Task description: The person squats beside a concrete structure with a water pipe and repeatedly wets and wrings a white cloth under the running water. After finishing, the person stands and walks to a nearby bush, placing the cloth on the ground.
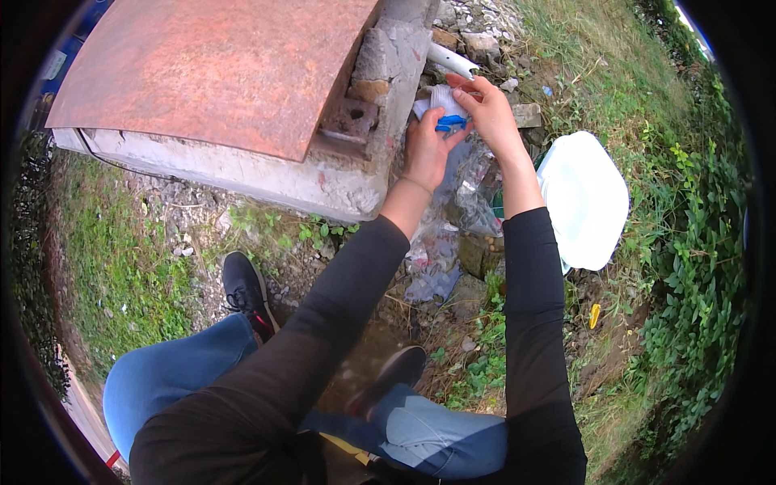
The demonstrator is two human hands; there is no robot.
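Observation:
Both hands are on a piece of white ribbed fabric (pixel 447 102) with bright blue parts (pixel 450 123); whether it is a glove or a sock I cannot tell. My left hand (pixel 426 150) grips it from below, thumb beside the blue part. My right hand (pixel 494 115) pinches its upper right side between thumb and fingers. Just above the hands, a white plastic pipe (pixel 451 59) with a broken end juts out from the concrete. Below them lies a wet patch with clear plastic litter (pixel 479 188).
A rusty metal sheet (pixel 230 66) covers the concrete slab (pixel 254 176) at left, with a rusty bracket (pixel 354 118) near its corner. White plastic basins (pixel 585 200) stand at right. A yellow object (pixel 594 316) lies on soil. Stones (pixel 482 45) and grass surround the spot.

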